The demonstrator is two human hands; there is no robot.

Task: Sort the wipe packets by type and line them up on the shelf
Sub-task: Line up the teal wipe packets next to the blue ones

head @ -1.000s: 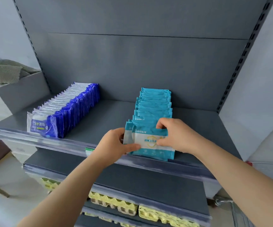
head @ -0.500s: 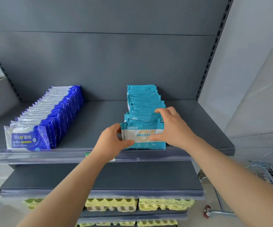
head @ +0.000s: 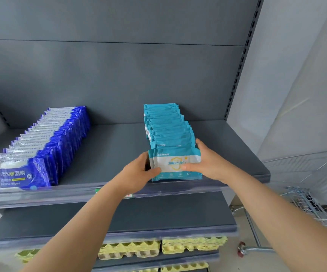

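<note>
A row of teal wipe packets (head: 166,126) stands upright on the grey shelf (head: 111,154), running from the back panel to the front edge. My left hand (head: 139,173) grips the left end of the front teal packet (head: 175,163), thumb on its face. My right hand (head: 207,163) grips its right end, fingers behind the packet. A second row of dark blue and white wipe packets (head: 46,142) stands at the shelf's left, its front packet facing me.
A clear plastic price rail (head: 60,195) runs along the shelf's front edge. A lower grey shelf (head: 158,216) sits beneath, and yellow egg cartons (head: 178,246) lie under that. A wire shopping cart (head: 311,197) stands at the right. A slotted upright (head: 241,61) bounds the shelf.
Both hands have stayed on the front teal packet. My view has shifted, so the shelf appears lower and more to the left, and the cart has come further into view.
</note>
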